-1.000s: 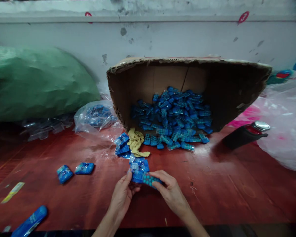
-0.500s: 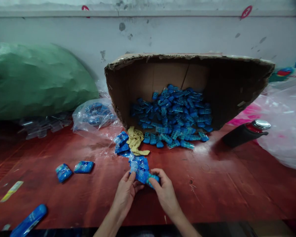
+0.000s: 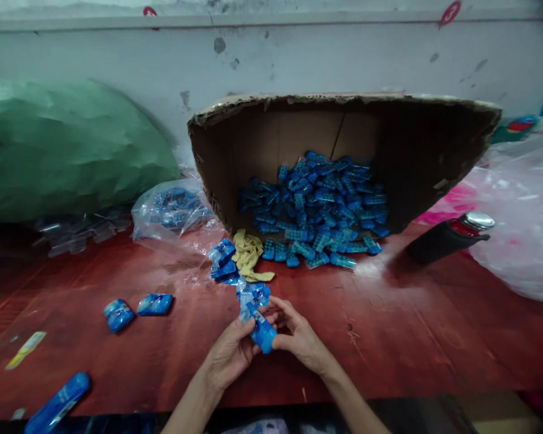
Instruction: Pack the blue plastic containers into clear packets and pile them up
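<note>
Above the front part of the red table, my left hand [image 3: 235,345] pinches a small blue packet [image 3: 263,331] by its left side, thumb on top. My right hand [image 3: 298,337] is closed on the packet's right side with thumb and fingers. A pale label shows on the packet's upper face, and its underside is hidden. Just beyond the hands lie several flat blue wrappers [image 3: 257,293], partly covered by the fingers. Behind these sit more blue wrappers [image 3: 222,256] beside a crumpled yellow cloth [image 3: 248,250].
A cardboard box [image 3: 452,157] on its side spills blue dotted pieces [image 3: 317,205]. Two blue packets [image 3: 118,314] and a long blue item [image 3: 61,401] lie left on the table [image 3: 389,349]. A dark bottle [image 3: 443,243] leans right; a green sack [image 3: 67,150] stands left.
Both hands have turned the blue packet over: its teal dotted side faced up before, and a plain blue side with a label shows now. It has also shifted slightly toward me.
</note>
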Demonstrator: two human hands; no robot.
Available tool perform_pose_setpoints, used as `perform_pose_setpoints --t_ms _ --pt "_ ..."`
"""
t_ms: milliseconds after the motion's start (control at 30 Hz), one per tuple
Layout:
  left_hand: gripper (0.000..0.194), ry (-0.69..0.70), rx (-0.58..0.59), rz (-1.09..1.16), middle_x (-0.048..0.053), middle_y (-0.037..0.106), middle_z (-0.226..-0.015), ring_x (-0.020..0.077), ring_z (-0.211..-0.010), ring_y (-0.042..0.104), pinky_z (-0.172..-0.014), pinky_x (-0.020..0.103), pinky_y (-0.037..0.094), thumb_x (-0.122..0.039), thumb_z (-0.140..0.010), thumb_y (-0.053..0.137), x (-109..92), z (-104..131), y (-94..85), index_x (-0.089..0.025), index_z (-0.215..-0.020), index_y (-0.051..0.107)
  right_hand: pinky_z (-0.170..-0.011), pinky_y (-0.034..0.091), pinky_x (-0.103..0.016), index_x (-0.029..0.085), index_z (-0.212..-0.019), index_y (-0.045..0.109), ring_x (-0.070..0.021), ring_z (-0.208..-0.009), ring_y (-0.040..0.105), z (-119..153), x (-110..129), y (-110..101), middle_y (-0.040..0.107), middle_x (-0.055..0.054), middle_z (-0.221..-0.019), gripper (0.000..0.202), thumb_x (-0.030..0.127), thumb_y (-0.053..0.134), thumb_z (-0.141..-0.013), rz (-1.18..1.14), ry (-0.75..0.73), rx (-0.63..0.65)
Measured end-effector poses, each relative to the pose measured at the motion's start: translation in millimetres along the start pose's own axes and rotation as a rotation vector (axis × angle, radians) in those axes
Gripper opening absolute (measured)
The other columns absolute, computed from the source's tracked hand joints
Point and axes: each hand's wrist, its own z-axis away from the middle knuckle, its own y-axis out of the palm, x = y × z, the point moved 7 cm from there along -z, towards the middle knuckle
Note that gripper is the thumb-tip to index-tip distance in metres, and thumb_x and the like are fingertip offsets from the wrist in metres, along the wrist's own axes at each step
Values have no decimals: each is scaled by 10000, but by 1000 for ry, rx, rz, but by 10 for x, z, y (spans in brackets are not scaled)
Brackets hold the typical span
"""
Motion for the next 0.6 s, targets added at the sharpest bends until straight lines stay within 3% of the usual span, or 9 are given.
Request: perform_pose_setpoints --t_ms 167,267,433,600 --pt "286 -29 180 10 124 683 -912 247 -965 593 -807 341 463 -127 -695 605 3 53 173 -121 -980 607 -650 452 -237 299 -1225 430 -122 -752 557 -18 -76 73 570 -2 -1048 706 198 699 -580 -261 91 151" --pt "255 -27 194 38 103 688 -905 233 -952 600 -824 332 460 -122 -683 619 40 46 196 -130 -937 625 -632 437 -217 297 -1177 488 -99 -698 550 -10 -33 73 586 12 -1018 657 214 716 -566 -320 110 176" --pt "176 32 61 88 76 696 -845 184 -842 635 -776 274 485 -165 -708 612 135 10 135 -130 -878 640 -741 437 -250 287 -1118 551 -137 -823 563 13 3 51 602 9 -988 514 251 697 -627 -271 -1 75" --pt "132 73 -167 133 41 690 -797 141 -717 636 -680 265 517 -207 -740 583 256 19 55 -139 -842 630 -760 436 -271 248 -1064 597 -173 -842 554 108 37 18 601 -24 -906 348 363 607 -736 85 -214 -157"
